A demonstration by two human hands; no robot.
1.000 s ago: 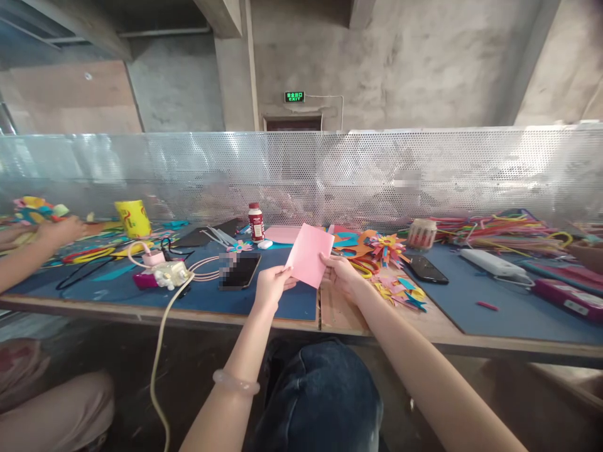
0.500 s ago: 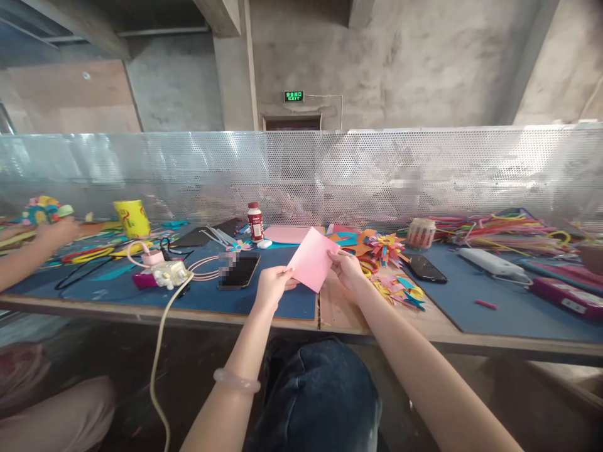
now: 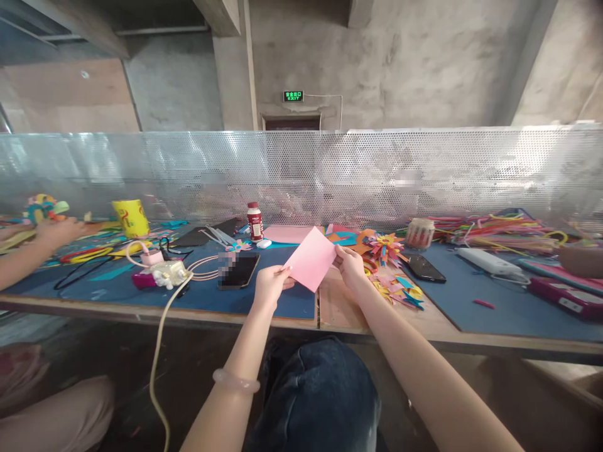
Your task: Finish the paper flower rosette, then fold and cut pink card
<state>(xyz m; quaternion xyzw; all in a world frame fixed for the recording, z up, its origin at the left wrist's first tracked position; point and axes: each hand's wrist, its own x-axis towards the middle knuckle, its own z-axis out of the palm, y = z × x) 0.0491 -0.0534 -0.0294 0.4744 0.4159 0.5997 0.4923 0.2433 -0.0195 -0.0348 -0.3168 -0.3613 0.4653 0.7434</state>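
A square of pink paper (image 3: 311, 258) is held up above the table's front edge, tilted so a corner points upward. My left hand (image 3: 273, 285) pinches its left corner between thumb and fingers. On the opposite side my right hand (image 3: 349, 263) grips the right corner the same way. Just right of my right hand lie a layered paper flower (image 3: 385, 248) in orange, yellow and red and a pile of small colourful paper cut-outs (image 3: 400, 292). A larger pink sheet (image 3: 292, 235) lies flat behind the held paper.
Left of my hands are a phone (image 3: 239, 271), a power strip with plugs (image 3: 167, 274) and a cord hanging off the edge. A red-capped bottle (image 3: 255, 221) stands behind. To the right are another phone (image 3: 426, 268) and a glass jar (image 3: 420, 233). A co-worker's hand (image 3: 61, 231) works at far left.
The pink paper has turned slightly, and my right hand has shifted a little to the right with its corner. At far right, another person's hand has come further into view.
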